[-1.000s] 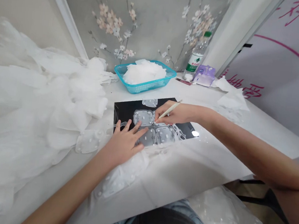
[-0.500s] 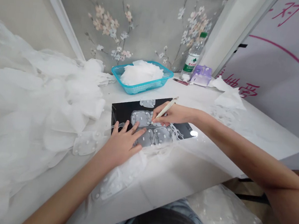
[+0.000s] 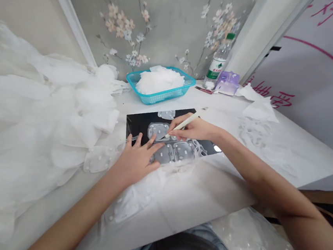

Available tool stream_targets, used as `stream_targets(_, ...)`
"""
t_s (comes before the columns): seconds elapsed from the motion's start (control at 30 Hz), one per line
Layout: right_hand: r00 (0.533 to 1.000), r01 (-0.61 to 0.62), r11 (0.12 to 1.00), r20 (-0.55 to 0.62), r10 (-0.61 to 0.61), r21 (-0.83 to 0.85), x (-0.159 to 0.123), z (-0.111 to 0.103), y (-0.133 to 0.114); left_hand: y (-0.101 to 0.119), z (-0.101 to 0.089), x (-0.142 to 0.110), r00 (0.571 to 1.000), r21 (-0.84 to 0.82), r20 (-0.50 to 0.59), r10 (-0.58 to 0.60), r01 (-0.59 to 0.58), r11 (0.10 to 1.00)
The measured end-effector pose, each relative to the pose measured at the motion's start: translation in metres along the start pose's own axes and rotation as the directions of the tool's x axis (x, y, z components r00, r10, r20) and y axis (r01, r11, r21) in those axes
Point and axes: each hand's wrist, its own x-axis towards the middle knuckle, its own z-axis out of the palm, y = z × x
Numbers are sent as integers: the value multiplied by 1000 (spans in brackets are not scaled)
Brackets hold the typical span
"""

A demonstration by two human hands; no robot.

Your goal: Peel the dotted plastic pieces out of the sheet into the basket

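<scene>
**Right hand** (image 3: 194,129): curling around a slim cream pen (image 3: 184,123), gripping it like a writing tool, with the tip resting at the edge of a sheer appliqué panel (image 3: 158,131).

**Left hand** (image 3: 137,154): lying open, fingers spread, pressing on a second panel (image 3: 163,153) and holding nothing.

**Panels:** lying in a dotted, connected strip across a black board (image 3: 138,127), which is sitting on the tabletop (image 3: 304,162).

**Nearby:** a white tulle gown (image 3: 39,105) is heaping along the left side. A teal basket (image 3: 160,98) is holding white fabric pieces beyond the board. A water bottle (image 3: 216,63) and a purple tissue pack (image 3: 227,83) are standing near the wall.
</scene>
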Motion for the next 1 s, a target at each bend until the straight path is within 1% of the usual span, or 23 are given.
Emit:
stream_targets(0.07, 996, -16, 1000, -90, 16, 4, -10, -6, 5, -2, -4, -1, 999, 15, 24, -40, 40, 999)
stream_targets(0.1, 994, -27, 1000, -106, 27, 2, -15, -9, 8, -2, -6, -1, 998, 26, 32, -59, 58, 998)
stream_targets(0.13, 994, -40, 999, -106, 40, -1, -19, -12, 10, -2, -7, -1, 997, 38, 31, -72, 71, 997)
stream_targets(0.2, 995, -70, 997, -75, 70, -6, -25, -16, 13, -1, -7, -1, 998, 67, -13, -60, 61, 996)
stream_targets(0.23, 995, -85, 996, -61, 84, -1, -27, -18, 14, 0, -6, -1, 998, 82, -50, -29, 33, 996)
stream_targets(0.3, 993, -110, 994, -36, 110, 14, -28, -19, 12, 4, -4, 1, 992, 103, -106, 70, -59, 993)
stream_targets(0.37, 991, -130, 991, -15, 131, 25, -27, -19, 10, 6, -3, 3, 980, 85, -110, 165, -156, 984)
stream_targets(0.43, 989, -145, 989, -10, 145, 28, -27, -18, 9, 8, -3, 5, 976, 33, -76, 204, -202, 979)
stream_targets(0.53, 989, -143, 989, -19, 144, 28, -26, -18, 11, 9, -2, 7, 980, -18, -40, 195, -196, 981)
stream_targets(0.8, 989, -142, 990, -39, 143, 19, -27, -20, 13, 8, 5, 7, 982, -24, -68, 176, -178, 984)
stream_targets(1.0, 992, -121, 993, -20, 121, 16, -26, -19, 14, 7, 6, 7, 979, -37, -90, 182, -186, 982)
